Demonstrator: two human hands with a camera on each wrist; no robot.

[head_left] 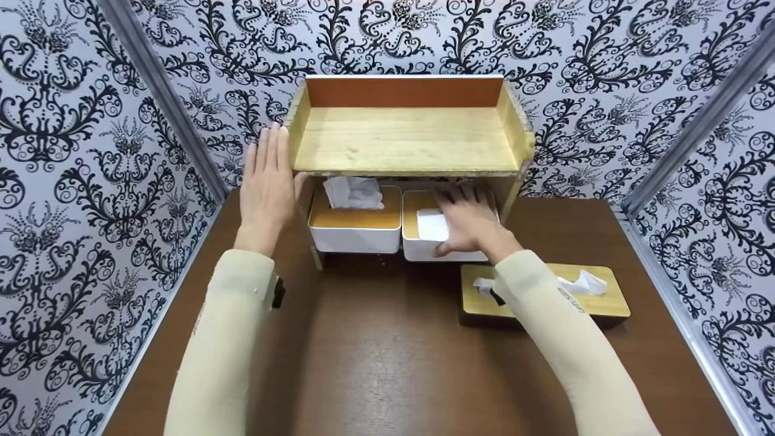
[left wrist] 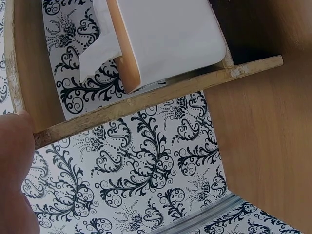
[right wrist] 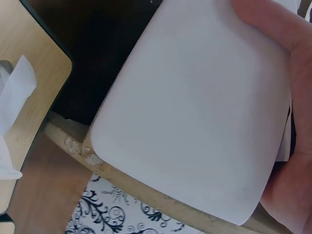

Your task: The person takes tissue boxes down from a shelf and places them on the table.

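Clamping the right white tissue box (head_left: pixel 419 248), your right hand (head_left: pixel 469 224) hooks thumb over its near side, fingers across lid (head_left: pixel 418 201) | box lies below your palm, under shelf (head_left: pixel 405 139), right of left box (head_left: pixel 354 239); long axis unclear | left hand (head_left: pixel 266 188): straight-fingered, farther, at shelf's left side

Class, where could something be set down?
Bare: the upper shelf, between its end walls; the table before the two white boxes, left of the long tissue box. Crowded: beneath that shelf, where the right hand grips the right box.
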